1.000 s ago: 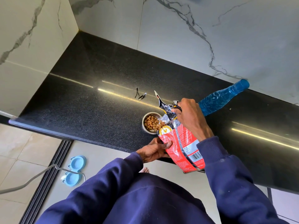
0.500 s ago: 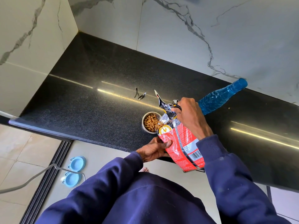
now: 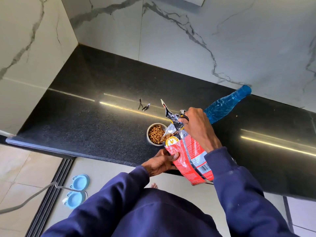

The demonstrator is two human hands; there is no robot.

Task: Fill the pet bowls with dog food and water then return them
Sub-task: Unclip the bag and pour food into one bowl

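- Head view looks down on a polished black speckled stone counter (image 3: pixel 89 120) set against white marble-veined wall tiles.
- A small round steel bowl (image 3: pixel 154 134) stands near the counter's front edge, heaped with brown kibble (image 3: pixel 156 133).
- A red foil dog-food bag (image 3: pixel 186 154) is tilted over the bowl's right rim, torn silver mouth toward the bowl, kibble showing at the opening.
- The right hand (image 3: pixel 199 130), in a navy sleeve, is closed around the bag's crumpled upper part.
- The left hand (image 3: pixel 160 162) cups the bag's lower side from the left, fingers curled under it, thumb pressed on the red face.
- A clear blue plastic water bottle (image 3: pixel 225 104) with its blue cap on stands behind the right hand, close to the wall.
- A thin black strip and a small silver scrap (image 3: pixel 145 106) lie on the counter behind the bowl, apart from it.
- A light blue double bowl holder (image 3: pixel 77 189) sits on the beige tiled floor at lower left, both wells empty, beside a dark floor track.
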